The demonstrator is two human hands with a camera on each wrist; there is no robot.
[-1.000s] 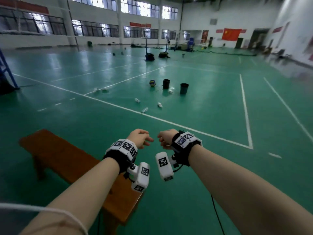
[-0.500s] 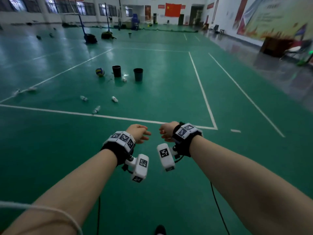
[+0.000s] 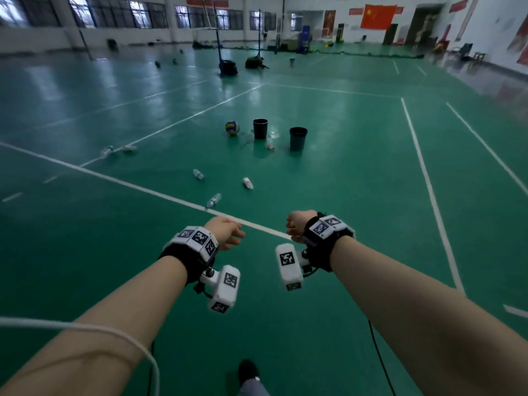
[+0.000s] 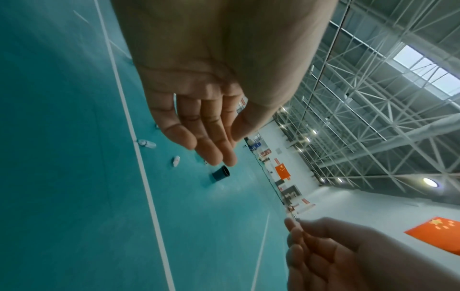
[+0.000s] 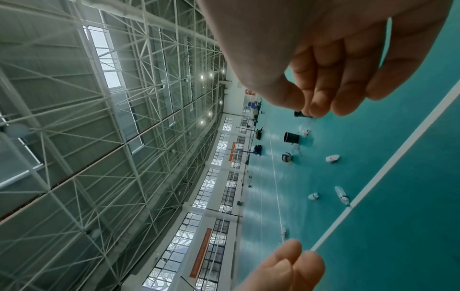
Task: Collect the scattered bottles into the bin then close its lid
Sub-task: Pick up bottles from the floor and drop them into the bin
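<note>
Our left hand (image 3: 225, 232) and right hand (image 3: 297, 225) hang relaxed, grasping nothing, raised ready for pickup; the nearest bottle (image 3: 213, 200) lies at 12 o'clock, bins (image 3: 298, 138) beyond at 1.

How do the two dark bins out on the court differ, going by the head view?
The left bin stands farther from the camera, close beside the ball; the right bin stands nearer, with bare floor to its right. The left bin looks black, the right bin slightly greenish and larger in the picture, perhaps only because it is closer. Both stand upright with open tops; no lid shows on either.
</note>
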